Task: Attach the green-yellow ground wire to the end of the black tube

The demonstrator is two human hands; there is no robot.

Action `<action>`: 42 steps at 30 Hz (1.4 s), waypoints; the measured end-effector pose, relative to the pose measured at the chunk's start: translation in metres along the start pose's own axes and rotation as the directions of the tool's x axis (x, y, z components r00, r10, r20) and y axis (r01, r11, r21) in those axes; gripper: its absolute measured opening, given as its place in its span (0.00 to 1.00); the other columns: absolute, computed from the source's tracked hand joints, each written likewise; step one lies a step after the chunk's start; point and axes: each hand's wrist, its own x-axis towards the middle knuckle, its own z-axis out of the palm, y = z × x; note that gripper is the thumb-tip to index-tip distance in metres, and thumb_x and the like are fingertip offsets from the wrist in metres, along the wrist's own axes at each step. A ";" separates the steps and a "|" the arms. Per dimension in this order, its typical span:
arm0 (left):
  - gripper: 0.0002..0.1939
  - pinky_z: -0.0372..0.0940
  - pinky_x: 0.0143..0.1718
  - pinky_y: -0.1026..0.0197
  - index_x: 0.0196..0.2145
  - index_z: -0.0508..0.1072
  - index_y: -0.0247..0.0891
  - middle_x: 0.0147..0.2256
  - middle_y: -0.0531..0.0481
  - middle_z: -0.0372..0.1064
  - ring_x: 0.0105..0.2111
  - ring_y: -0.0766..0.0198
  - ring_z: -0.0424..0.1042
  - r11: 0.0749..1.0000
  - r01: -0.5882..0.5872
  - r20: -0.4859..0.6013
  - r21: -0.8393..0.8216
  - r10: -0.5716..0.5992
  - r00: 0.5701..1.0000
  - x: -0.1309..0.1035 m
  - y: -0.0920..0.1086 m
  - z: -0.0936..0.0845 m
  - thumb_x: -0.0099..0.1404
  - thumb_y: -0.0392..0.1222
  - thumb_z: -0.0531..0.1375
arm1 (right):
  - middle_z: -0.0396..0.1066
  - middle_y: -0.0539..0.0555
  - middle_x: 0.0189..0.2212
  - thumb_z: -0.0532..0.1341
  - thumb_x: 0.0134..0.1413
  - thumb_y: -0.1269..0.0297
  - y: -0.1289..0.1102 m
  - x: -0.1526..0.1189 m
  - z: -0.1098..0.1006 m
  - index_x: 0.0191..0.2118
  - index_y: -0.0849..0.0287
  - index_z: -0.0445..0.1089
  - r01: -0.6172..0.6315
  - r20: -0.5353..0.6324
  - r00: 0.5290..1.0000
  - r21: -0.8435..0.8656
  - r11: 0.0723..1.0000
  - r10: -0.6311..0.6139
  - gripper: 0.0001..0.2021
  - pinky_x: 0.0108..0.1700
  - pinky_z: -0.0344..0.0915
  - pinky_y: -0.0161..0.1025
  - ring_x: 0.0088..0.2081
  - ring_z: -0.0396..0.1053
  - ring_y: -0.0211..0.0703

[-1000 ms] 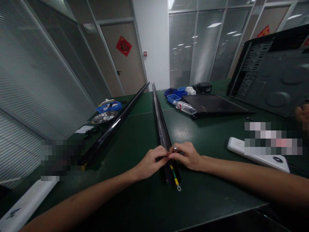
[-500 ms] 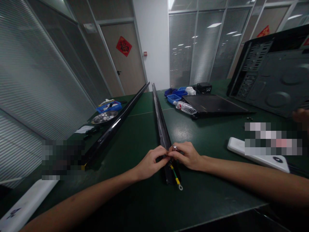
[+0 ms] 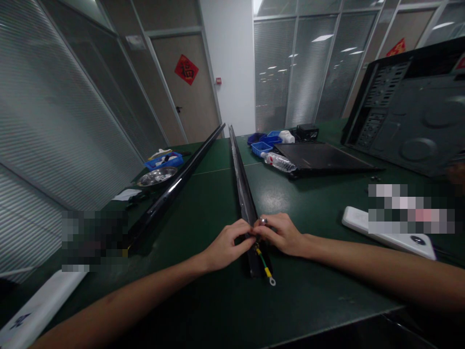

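Note:
A long black channel-shaped rail (image 3: pixel 245 194) runs away from me across the green table. Over its near end, my left hand (image 3: pixel 230 245) and my right hand (image 3: pixel 281 233) meet with fingertips pinched together. Whatever sits between the fingertips is too small or hidden to name. A ring shows on my right hand. Just below the fingers, a short green-and-yellow ground wire (image 3: pixel 264 264) hangs out, with a ring terminal (image 3: pixel 272 281) at its free end. To the left lies a second long black rail (image 3: pixel 174 189), apart from both hands.
A blue basket (image 3: pixel 170 161) and a metal bowl (image 3: pixel 158 177) stand beyond the left rail. Small blue trays (image 3: pixel 261 148), a plastic bottle (image 3: pixel 279 162) and a flat black panel (image 3: pixel 323 157) lie back right. A computer case (image 3: pixel 410 111) and white device (image 3: pixel 385 235) are at right.
My hands hold nearly the same place and pose over the rail. At the far right edge, another person's hand has shifted slightly and looks blurred.

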 end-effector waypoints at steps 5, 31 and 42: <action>0.09 0.65 0.48 0.57 0.44 0.77 0.36 0.40 0.46 0.72 0.43 0.58 0.70 1.000 0.000 0.006 0.007 0.000 1.000 0.000 0.001 0.000 0.73 0.39 0.57 | 0.69 0.48 0.23 0.55 0.73 0.61 -0.001 0.001 0.000 0.33 0.62 0.71 0.021 -0.014 1.000 -0.007 1.000 -0.021 0.16 0.30 0.64 0.31 0.24 0.67 0.34; 0.08 0.64 0.48 0.59 0.40 0.75 0.35 0.39 0.48 0.70 0.43 0.60 0.69 0.999 -0.020 0.010 -0.041 0.020 1.000 -0.001 -0.006 0.001 0.75 0.37 0.56 | 0.72 0.48 0.23 0.60 0.70 0.58 0.002 -0.001 0.002 0.34 0.61 0.71 0.007 -0.026 1.000 0.039 0.999 -0.006 0.13 0.29 0.66 0.30 0.23 0.69 0.34; 0.09 0.65 0.48 0.57 0.43 0.77 0.36 0.41 0.46 0.72 0.44 0.58 0.70 1.000 0.006 0.020 -0.013 -0.005 1.000 -0.001 -0.003 0.000 0.74 0.39 0.56 | 0.71 0.49 0.24 0.57 0.72 0.61 0.001 0.000 0.001 0.35 0.62 0.72 -0.001 0.000 1.000 0.016 1.000 0.001 0.13 0.31 0.67 0.31 0.24 0.69 0.35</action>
